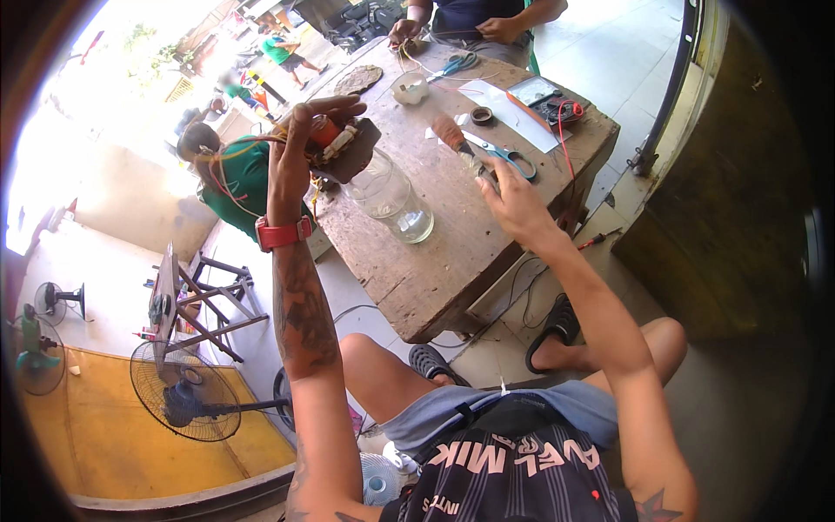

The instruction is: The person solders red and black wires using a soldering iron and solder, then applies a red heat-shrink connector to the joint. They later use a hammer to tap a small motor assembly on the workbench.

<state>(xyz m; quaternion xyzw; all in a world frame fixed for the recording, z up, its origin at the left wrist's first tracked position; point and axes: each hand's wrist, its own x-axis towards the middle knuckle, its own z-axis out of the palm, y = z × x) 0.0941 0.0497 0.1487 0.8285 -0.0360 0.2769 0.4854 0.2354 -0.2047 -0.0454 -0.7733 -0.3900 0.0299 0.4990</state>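
My left hand, with a red watch strap at its wrist, is raised over the table's left side. It grips a motor stator with a dark core, orange-red windings and several loose coloured wires. Below the stator a clear glass jar stands on the wooden table. In my right hand is a paintbrush, its reddish-brown bristles pointing up and left, away from the stator. Blue-handled scissors lie just beyond that hand, close to a roll of dark tape.
Farther along the table are a white cup, a second pair of scissors, paper and a multimeter with a red lead. A person sits across, hands near wires. A pedestal fan lies at my left.
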